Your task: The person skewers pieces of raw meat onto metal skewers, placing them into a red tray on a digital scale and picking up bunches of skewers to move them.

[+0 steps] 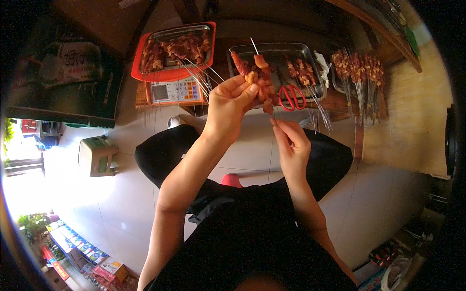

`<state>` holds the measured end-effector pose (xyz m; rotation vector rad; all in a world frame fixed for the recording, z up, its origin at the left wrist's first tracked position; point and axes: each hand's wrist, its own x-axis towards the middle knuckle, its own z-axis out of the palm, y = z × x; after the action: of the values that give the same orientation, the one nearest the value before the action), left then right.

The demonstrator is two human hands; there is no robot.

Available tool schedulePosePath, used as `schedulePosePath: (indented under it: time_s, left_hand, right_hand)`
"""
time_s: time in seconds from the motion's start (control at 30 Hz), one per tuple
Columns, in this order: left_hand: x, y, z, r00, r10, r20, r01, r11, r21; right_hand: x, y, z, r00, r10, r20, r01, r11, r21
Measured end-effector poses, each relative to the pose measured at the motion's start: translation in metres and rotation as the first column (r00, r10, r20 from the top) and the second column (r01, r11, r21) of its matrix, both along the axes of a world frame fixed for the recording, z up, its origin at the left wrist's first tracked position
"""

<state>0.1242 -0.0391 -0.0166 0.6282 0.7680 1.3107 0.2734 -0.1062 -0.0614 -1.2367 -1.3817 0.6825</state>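
Observation:
My left hand (233, 98) grips pieces of raw meat threaded on thin skewers (261, 62), whose tips stick up above its fingers. At the lower end of one skewer, the fingertips of my right hand (293, 143) pinch its shaft just under the lowest meat piece. Behind both hands lies a metal tray (269, 46) holding a few meat skewers (302, 72). Red-handled scissors (292, 97) rest at that tray's near edge. Up on the left, a red tray (137, 71) bears a metal tray (182, 29) heaped with skewered meat (182, 49).
A digital scale (176, 91) sits under the red tray. Bundles of meat skewers (358, 69) lie at the right end of the low wooden table (142, 99), their shafts overhanging its edge. White tissue (323, 67) is beside the middle tray. A plastic stool (96, 156) stands on the floor at left.

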Motion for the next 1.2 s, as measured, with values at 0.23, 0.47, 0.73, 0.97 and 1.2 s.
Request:
schedulePosePath:
  time_s: [0.23,0.47,0.73,0.97,1.2]
  left_hand:
    - [-0.004,0.006,0.004,0.996,0.066,0.052,-0.066,0.998,-0.017]
    - [-0.020,0.021,0.012,0.999,-0.036,0.017,0.035,0.999,0.019]
    - [-0.018,0.039,0.013,0.990,0.009,-0.140,0.005,0.995,0.100]
    - [-0.005,0.063,0.005,0.994,0.045,-0.100,-0.040,0.998,0.050]
    - [-0.001,0.100,-0.037,0.768,-0.214,-0.604,0.323,0.943,0.077]
  right_hand:
    - [0.002,-0.009,0.012,0.999,-0.022,0.043,0.025,0.997,-0.069]
    - [0.017,-0.010,-0.004,1.000,-0.009,0.003,0.009,1.000,-0.028]
    - [0.025,-0.013,-0.002,1.000,0.012,0.000,-0.011,0.993,-0.119]
    - [0.054,-0.022,-0.018,0.998,-0.016,-0.069,0.009,0.995,-0.103]
    - [0.093,-0.024,-0.033,0.973,-0.207,-0.098,0.180,0.956,-0.233]
